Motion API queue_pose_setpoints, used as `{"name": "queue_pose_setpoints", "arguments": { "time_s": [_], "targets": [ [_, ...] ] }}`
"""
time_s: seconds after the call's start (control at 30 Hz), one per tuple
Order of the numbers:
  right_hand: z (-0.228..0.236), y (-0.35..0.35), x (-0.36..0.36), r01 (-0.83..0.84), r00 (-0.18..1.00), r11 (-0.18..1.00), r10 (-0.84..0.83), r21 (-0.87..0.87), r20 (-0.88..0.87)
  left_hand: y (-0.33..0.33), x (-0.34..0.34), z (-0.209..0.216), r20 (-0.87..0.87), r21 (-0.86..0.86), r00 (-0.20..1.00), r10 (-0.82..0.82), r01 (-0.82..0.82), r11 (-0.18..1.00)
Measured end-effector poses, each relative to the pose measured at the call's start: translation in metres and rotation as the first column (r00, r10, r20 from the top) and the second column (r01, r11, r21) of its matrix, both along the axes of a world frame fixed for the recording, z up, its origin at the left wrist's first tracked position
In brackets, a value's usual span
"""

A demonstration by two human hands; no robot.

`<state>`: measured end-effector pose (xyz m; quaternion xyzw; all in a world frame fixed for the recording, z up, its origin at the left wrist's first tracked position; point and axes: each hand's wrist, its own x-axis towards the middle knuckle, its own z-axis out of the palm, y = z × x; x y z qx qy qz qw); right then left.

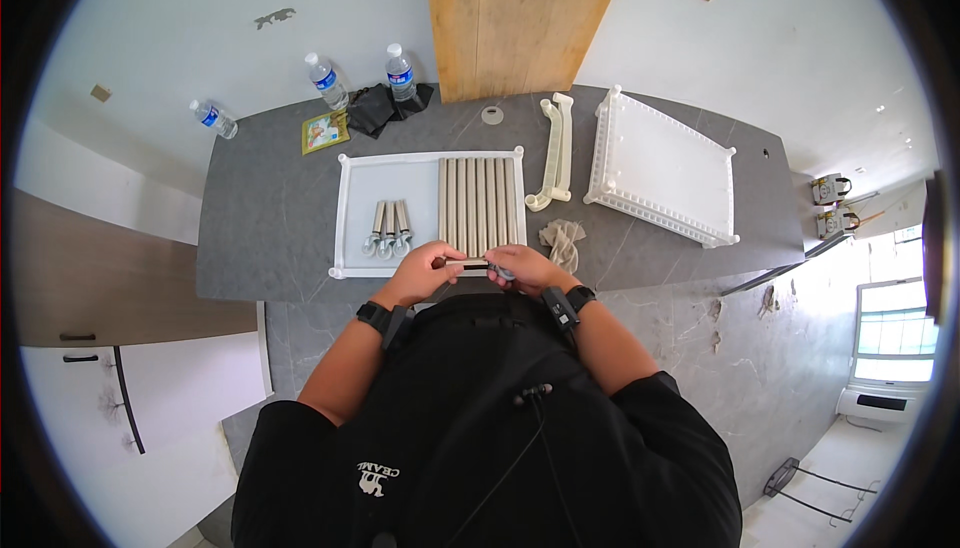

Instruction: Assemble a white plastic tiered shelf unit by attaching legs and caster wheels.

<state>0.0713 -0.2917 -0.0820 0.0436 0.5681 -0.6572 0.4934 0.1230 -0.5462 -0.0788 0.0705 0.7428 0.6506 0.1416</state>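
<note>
Pinches a short metal tube (466, 264) with the left hand (428, 270) and grips a grey caster (501, 273) at its end with the right hand (522, 266), both close together at the near rim of a white tray (400, 178). Has long metal tubes (475, 203) and caster-tipped tubes (390, 218) in it; farther out on the desk (265, 218), a cloth (563, 241) and white rack (665, 163)

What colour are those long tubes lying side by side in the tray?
The long tubes look a shiny beige-grey, like metal; the head view shows them best.
</note>
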Motion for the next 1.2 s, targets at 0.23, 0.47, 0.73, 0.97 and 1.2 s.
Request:
{"name": "queue_pose_setpoints", "arguments": {
  "time_s": [0.23,0.47,0.73,0.97,1.2],
  "targets": [
    [0.002,-0.005,0.000,-0.085,0.976,0.996,0.082,-0.007,-0.200,-0.001,-0.005,0.008,0.382,-0.130,0.912,0.150,-0.108,0.986],
    [0.002,0.003,-0.005,-0.036,0.974,0.999,0.039,0.014,-0.223,0.007,-0.005,0.011,0.019,-0.080,1.000,0.002,0.000,0.997],
    [0.030,-0.001,-0.003,-0.041,0.868,0.998,0.061,0.052,-0.494,-0.002,-0.011,-0.008,0.455,0.149,0.891,0.000,-0.076,0.986],
    [0.009,0.011,-0.010,-0.117,0.993,0.975,0.118,0.191,0.002,0.006,-0.008,-0.009,0.348,0.153,0.934,0.079,-0.140,0.978],
    [0.034,-0.001,-0.006,0.160,0.955,0.987,-0.157,-0.009,-0.253,0.001,-0.010,-0.014,0.319,0.138,0.942,0.099,-0.150,0.979]
  ]
}}
